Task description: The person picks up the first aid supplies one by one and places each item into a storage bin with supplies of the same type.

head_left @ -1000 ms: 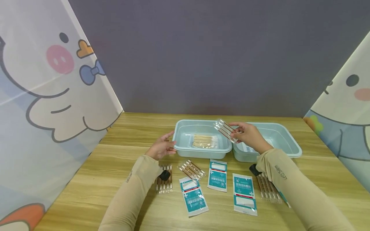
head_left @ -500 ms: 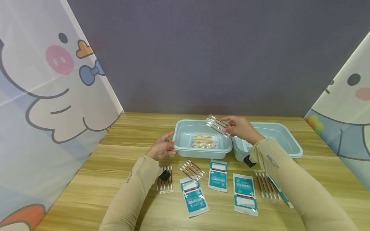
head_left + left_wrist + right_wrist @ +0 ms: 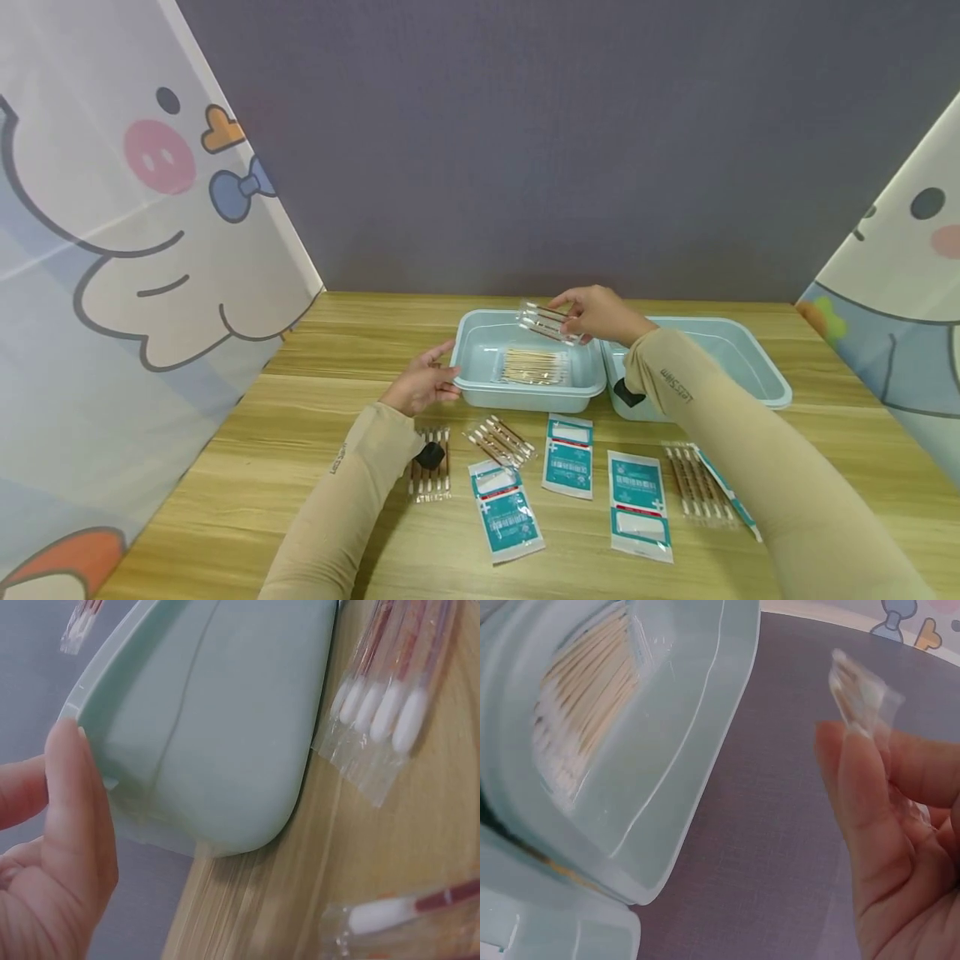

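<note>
My right hand (image 3: 603, 315) pinches a clear packet of brown-stick cotton swabs (image 3: 542, 321) between thumb and fingers. It is raised over the far right part of the left pale blue tray (image 3: 517, 400). Inside that tray lies a bag of wooden-stick cotton swabs (image 3: 528, 367). At the tray's left end is my left hand (image 3: 420, 383), its fingers spread and touching the rim. In the left wrist view the thumb (image 3: 71, 795) lies right at the rim, partly hiding another finger behind it.
A second pale tray (image 3: 738, 358) stands directly right of the first. In front lie brown-stick swab packets (image 3: 501, 442) (image 3: 431, 479) (image 3: 697, 483) and several teal-and-white packets (image 3: 567, 457) (image 3: 507, 515) (image 3: 639, 508). A grey wall (image 3: 555, 150) rises behind the table.
My right hand has moved left and slightly away from me with the swab packet, from between the trays to over the left tray. My left hand has stayed at the rim.
</note>
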Motion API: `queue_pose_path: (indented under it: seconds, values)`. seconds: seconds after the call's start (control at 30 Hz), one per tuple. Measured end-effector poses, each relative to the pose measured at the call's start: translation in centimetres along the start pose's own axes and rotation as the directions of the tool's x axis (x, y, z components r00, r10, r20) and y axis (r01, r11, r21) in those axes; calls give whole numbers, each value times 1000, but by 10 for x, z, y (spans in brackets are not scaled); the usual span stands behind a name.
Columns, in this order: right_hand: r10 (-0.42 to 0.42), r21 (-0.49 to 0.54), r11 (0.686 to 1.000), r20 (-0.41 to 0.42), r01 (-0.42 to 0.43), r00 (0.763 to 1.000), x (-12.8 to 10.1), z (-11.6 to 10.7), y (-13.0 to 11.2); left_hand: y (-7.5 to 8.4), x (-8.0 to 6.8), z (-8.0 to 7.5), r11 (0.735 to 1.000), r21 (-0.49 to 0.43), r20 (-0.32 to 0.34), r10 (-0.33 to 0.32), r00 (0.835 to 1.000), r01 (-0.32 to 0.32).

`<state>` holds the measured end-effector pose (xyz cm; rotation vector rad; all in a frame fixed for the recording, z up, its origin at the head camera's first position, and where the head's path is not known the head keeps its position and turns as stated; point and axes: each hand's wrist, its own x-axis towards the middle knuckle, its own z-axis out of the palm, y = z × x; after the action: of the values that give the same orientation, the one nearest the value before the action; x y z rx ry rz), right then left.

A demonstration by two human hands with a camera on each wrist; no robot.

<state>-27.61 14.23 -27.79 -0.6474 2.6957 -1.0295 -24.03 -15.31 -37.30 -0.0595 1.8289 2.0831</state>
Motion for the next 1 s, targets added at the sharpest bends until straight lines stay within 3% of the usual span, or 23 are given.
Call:
queue_pose_path:
  seconds: [0.13, 0.43, 0.8, 1.0]
  values:
    - [13, -31, 999, 56, -11, 998, 8, 2, -5, -1, -1, 0, 1000, -9, 0, -2, 1000, 2]
    - [60, 15, 998, 140, -63, 988, 28, 6, -3, -1, 0, -1, 1000, -11, 3, -12, 1000, 12]
    - [138, -84, 988, 140, -127, 980, 43, 14, -6, 1, 3, 1, 1000, 15, -55, -5, 998, 6]
    - [178, -83, 982, 134, -168, 975, 48, 21, -6, -1, 2, 4, 1000, 5, -48, 2, 999, -1]
